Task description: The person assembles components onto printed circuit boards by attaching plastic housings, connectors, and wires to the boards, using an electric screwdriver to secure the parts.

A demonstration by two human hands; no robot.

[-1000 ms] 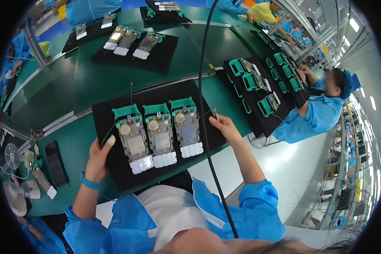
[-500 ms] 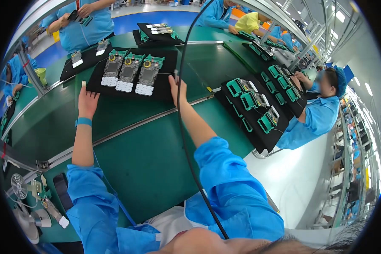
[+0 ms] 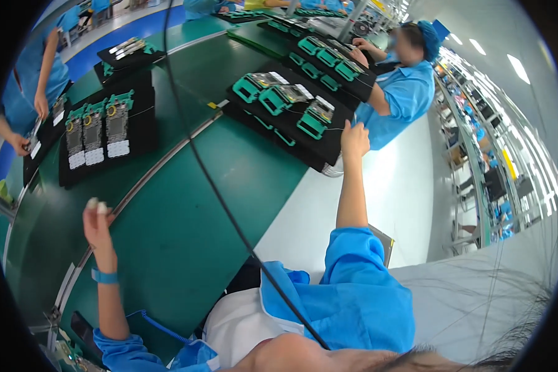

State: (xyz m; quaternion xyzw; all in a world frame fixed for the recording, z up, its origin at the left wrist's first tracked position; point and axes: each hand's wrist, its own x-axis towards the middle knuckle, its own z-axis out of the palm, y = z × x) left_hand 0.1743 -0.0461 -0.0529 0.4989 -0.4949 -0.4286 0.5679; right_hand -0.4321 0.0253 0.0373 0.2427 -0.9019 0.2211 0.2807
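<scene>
My right hand (image 3: 355, 139) reaches out to the right, its fingers closed on the near right corner of a black tray (image 3: 304, 144). On this tray lie several green frames (image 3: 274, 101) with circuit boards in them. My left hand (image 3: 97, 226) hangs above the green table near the metal rail, holding nothing, with fingers loosely extended and white covers on the fingertips. A blue strap (image 3: 104, 276) circles my left wrist. Beyond that hand, another black tray (image 3: 144, 139) carries three circuit boards (image 3: 93, 133) with green clips and white lower ends.
A metal rail (image 3: 161, 162) runs across the green table (image 3: 186, 223). At right, a co-worker (image 3: 403, 87) in blue handles a further black tray of green frames. Another person (image 3: 37, 93) works at far left. A black cable (image 3: 211, 180) hangs across the view. A phone (image 3: 84, 332) lies lower left.
My view has turned right. Both hands have let go of the tray with three boards. My right hand has moved to the right-hand tray's corner; my left has drawn back toward me.
</scene>
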